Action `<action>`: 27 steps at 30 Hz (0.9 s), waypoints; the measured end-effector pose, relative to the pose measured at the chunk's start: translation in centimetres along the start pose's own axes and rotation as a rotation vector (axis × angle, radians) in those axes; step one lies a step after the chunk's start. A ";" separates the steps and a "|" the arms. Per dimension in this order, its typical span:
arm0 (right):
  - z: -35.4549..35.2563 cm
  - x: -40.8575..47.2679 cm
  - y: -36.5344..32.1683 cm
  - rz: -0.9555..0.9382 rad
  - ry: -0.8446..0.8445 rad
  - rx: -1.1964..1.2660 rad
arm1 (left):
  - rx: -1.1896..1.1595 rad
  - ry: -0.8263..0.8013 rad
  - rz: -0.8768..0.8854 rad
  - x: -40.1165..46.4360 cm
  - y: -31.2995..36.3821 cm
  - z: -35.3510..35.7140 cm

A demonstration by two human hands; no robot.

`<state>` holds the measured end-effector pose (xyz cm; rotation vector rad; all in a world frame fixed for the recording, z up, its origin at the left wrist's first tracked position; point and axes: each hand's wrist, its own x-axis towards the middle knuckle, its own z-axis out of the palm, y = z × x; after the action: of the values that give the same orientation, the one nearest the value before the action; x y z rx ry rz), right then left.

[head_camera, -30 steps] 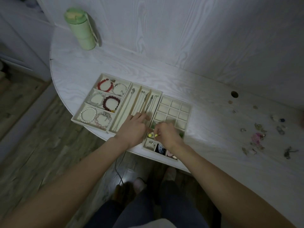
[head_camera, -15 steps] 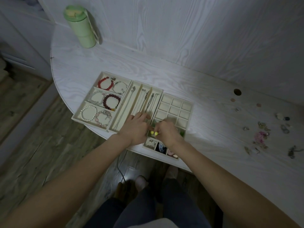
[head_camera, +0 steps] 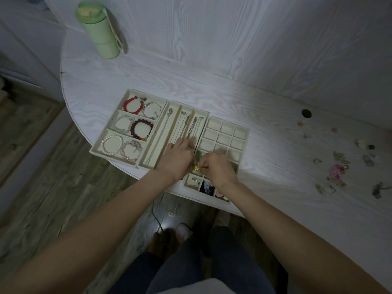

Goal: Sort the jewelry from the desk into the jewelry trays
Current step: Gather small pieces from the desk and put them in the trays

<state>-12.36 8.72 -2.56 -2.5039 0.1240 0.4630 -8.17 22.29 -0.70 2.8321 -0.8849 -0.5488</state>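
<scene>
1. Jewelry piece, small and yellow-green, sits at frame centre, between both hands, above the cream grid tray of small square compartments.
2. Left hand has fingers curled at the piece; whether they actually pinch it cannot be told.
3. Right hand has fingertips closed together on the piece.
4. Cream bracelet tray lies left of centre; the cream long-slot necklace tray lies between it and the grid tray.
5. Loose unsorted jewelry is scattered at right on the white wood-grain desk.
6. Green cylindrical bottle stands upper left.
</scene>
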 end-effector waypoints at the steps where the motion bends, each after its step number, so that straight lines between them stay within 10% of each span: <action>1: 0.0 0.0 0.0 -0.001 0.005 0.000 | 0.009 0.008 0.000 0.0 0.0 0.0; 27: -0.6 -0.3 -0.2 -0.042 0.009 -0.061 | 0.104 -0.051 0.078 -1.4 -0.7 -0.4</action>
<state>-12.40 8.57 -1.88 -2.5636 0.0621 0.4441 -8.74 23.65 -0.02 2.8719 -1.0581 -0.5837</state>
